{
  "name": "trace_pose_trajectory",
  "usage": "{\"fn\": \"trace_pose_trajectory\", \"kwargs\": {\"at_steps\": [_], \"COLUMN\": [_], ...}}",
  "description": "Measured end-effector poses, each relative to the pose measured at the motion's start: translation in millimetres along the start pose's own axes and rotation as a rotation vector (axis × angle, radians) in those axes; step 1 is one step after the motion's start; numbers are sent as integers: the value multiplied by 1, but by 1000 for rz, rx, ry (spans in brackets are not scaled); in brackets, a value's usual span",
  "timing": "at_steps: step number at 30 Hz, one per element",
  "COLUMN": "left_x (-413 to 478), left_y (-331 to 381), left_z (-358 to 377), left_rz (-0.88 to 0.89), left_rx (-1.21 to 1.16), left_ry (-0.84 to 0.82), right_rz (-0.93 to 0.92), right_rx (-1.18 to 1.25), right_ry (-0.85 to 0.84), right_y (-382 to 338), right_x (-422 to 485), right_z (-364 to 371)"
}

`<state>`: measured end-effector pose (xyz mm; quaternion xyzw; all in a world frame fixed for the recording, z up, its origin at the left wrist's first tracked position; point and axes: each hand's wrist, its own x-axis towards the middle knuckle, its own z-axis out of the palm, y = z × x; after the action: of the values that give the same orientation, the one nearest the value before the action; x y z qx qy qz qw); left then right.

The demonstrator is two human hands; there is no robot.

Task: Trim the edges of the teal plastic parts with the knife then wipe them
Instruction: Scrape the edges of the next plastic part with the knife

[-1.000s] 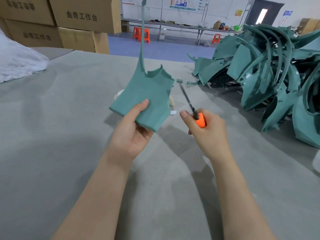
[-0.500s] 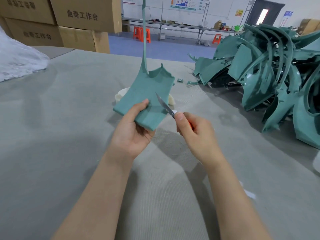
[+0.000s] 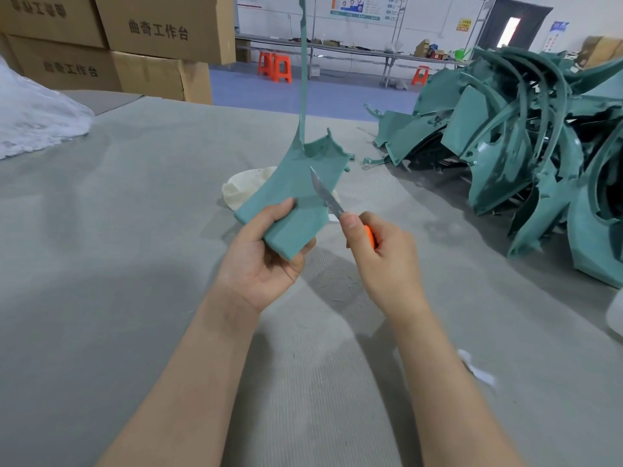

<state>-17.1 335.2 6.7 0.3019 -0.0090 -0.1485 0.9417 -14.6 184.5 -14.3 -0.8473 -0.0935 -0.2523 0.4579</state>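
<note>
Now that the knife (image 3: 325, 193) has swung in, its blade sits at the right edge of the teal part (image 3: 296, 197). R hand (image 3: 381, 257) grips the handle, L hand (image 3: 266, 261) pinches the part's lower end above the table (image 3: 135, 264). Trimming prob. starts.

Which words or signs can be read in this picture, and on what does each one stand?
"曲奇工作台": on the upper cardboard box.
"曲奇工作台": on the lower cardboard box, blurred but still legible.
Top-left box: print too blurred to read.
Wall chart, yellow sign, blue poster: too small to read.
</note>
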Motion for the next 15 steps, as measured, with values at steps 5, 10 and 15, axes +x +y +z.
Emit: {"fn": "trace_pose_trajectory", "kwargs": {"at_steps": [5, 10, 15], "left_x": [0, 1, 4], "left_y": [-1, -2, -3], "left_z": [1, 1, -1], "left_rz": [-9, -25, -70], "left_rx": [-27, -18, -8], "left_ry": [-3, 32, 82], "right_rz": [74, 144, 207], "right_rx": [-83, -171, -215], "right_ry": [125, 215, 248], "right_y": [2, 2, 3], "right_x": [2, 4, 8], "right_z": [0, -1, -7]}}
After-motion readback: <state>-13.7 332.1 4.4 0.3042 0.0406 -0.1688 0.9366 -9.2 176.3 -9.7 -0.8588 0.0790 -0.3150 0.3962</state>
